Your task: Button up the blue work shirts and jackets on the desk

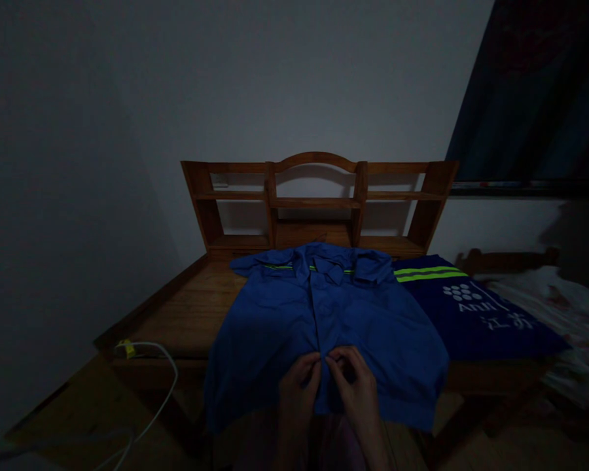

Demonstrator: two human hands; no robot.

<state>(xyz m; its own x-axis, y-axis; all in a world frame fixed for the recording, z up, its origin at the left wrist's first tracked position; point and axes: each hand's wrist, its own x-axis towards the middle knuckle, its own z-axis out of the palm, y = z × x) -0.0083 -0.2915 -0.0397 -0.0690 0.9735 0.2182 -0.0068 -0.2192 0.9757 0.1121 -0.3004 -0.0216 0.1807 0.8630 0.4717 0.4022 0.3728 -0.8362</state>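
Observation:
A blue short-sleeved work shirt [269, 327] with a collar and a thin yellow-green stripe lies front up across the desk, its hem hanging over the near edge. Low on the front placket, my left hand [300, 379] pinches the cloth between thumb and fingers. Just to its right, my right hand [353, 379] pinches the other side of the placket, the fingertips of both hands nearly meeting. The dim light hides whether a button is between them.
A wooden desk [186, 307] with a shelf rack [314, 203] stands against the wall. To the right lies a dark blue garment [442, 320] with a reflective stripe and white lettering. A white cable [169, 373] hangs off the left corner. Bedding [569, 314] lies at the far right.

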